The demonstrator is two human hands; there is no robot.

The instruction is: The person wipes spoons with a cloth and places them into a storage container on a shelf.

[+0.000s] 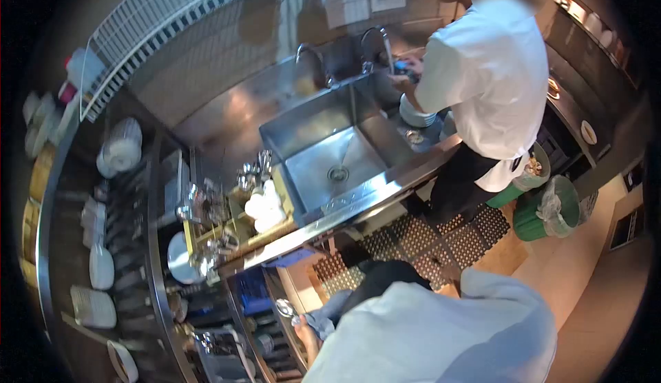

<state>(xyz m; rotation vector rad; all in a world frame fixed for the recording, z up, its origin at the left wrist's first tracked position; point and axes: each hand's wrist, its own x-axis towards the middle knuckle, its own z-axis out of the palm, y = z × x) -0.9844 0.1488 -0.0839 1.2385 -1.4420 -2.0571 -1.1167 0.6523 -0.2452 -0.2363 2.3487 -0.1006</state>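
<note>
At the lower middle, my left hand (305,336) is closed around a shiny metal spoon (285,307), its bowl pointing up and left. A grey-blue cloth (326,319) is bunched right beside these fingers. My white sleeve and jacket (441,335) fill the bottom of the view and hide my right hand. Left of the spoon, below the counter, a metal-edged shelf holds dark and blue containers (253,293).
A co-worker in a white shirt (489,73) stands at the right-hand sink, hands by a running tap. The steel sink basin (323,152) is beside a rack of cutlery (220,211) and white cups (265,207). Green bins (530,219) stand on the floor; dishes (102,267) line the left shelves.
</note>
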